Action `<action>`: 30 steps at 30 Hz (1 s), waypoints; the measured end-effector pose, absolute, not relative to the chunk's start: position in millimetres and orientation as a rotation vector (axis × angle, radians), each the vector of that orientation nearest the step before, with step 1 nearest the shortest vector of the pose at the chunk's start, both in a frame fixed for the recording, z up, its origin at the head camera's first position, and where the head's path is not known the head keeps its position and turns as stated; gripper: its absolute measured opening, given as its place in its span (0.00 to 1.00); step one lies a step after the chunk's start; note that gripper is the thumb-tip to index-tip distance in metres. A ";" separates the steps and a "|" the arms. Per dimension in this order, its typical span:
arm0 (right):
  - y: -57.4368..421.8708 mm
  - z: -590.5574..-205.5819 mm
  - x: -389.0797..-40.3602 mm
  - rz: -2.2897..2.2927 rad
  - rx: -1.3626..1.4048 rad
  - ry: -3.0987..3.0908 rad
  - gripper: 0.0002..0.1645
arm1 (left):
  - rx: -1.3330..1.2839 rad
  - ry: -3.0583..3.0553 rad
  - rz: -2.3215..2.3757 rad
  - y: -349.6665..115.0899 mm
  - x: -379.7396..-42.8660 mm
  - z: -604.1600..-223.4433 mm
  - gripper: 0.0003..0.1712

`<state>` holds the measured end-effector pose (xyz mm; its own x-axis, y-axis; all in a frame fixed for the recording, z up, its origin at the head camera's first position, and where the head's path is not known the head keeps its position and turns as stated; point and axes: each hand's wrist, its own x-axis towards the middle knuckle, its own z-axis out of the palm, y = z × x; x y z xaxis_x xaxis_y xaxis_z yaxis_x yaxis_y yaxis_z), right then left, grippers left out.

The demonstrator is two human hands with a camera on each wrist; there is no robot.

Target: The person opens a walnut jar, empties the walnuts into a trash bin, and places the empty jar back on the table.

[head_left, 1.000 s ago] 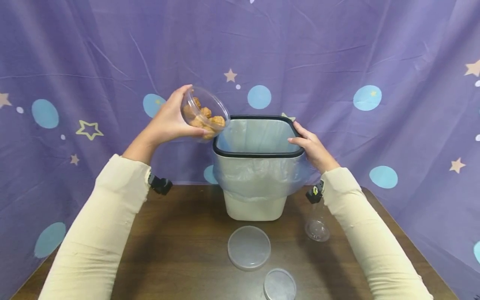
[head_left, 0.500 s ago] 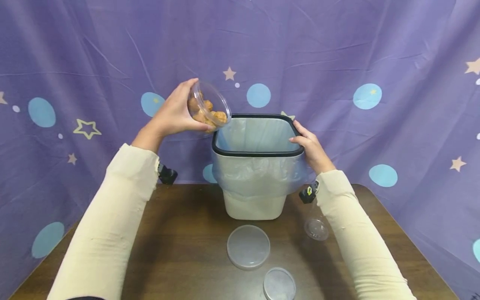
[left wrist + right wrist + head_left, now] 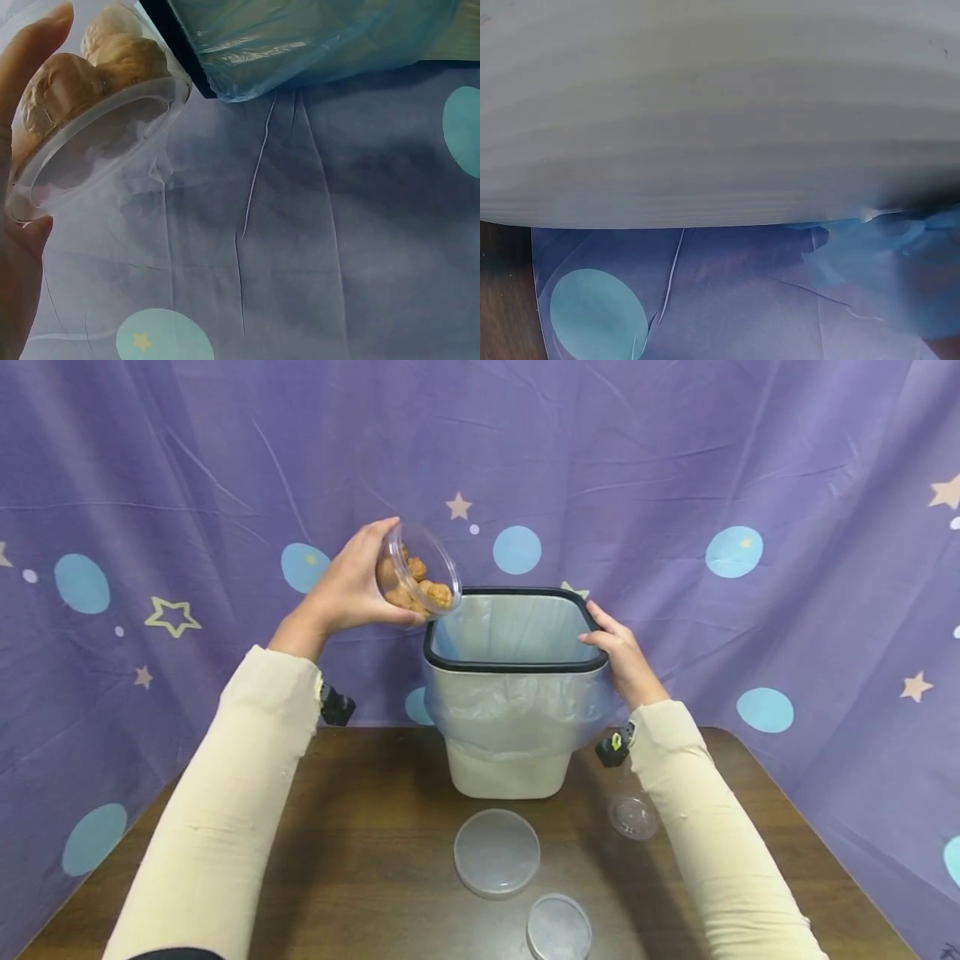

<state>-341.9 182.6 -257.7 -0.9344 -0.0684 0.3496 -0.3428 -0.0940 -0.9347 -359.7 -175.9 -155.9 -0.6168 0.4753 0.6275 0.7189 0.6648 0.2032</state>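
Observation:
My left hand [image 3: 348,585] grips a clear round plastic tub [image 3: 411,537], thumb beneath and fingers at the top. The tub is tilted to the right, its mouth facing the left rim of a white trash can [image 3: 510,777]. Several walnuts [image 3: 437,595] lie inside the tub; the left wrist view shows the same walnuts [image 3: 64,86] through its wall. A bluish bag [image 3: 517,718] lines the can and folds over its outside. My right hand [image 3: 628,664] holds the can's black rim on the right, thumb over the inner side. In the right wrist view, the can wall and bag hide most of that hand.
A large round translucent lid [image 3: 497,853] lies on the brown table [image 3: 360,860] before the can, with a smaller lid [image 3: 558,928] nearer. A clear plastic container [image 3: 632,817] stands beside the right sleeve. A purple curtain [image 3: 637,468] hangs behind.
Over the past second my left hand has moved the tub slightly right and up, closer over the can's left rim. The walnuts are still inside. My right hand keeps its place on the rim.

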 end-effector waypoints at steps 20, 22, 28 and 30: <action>180.1 -258.0 -341.6 2.104 0.422 -1.994 0.40 | -0.968 -2.305 -0.390 -178.3 -360.3 -155.2 0.70; 178.8 -257.5 -340.4 2.107 0.412 -1.998 0.40 | -0.967 -2.305 -0.380 -178.7 -360.5 -155.8 0.70; 178.8 -258.1 -340.0 2.112 0.405 -1.994 0.40 | -0.970 -2.307 -0.366 -177.7 -359.8 -154.9 0.69; 179.6 -258.3 -340.5 2.104 0.408 -1.994 0.40 | -0.976 -2.306 -0.365 -177.2 -359.1 -154.7 0.69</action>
<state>-340.5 179.6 -258.3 -0.9389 -0.0349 0.3424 -0.3400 -0.0598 -0.9385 -359.1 -177.2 -154.7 -0.5482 0.5567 0.6241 0.7224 0.6912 0.0180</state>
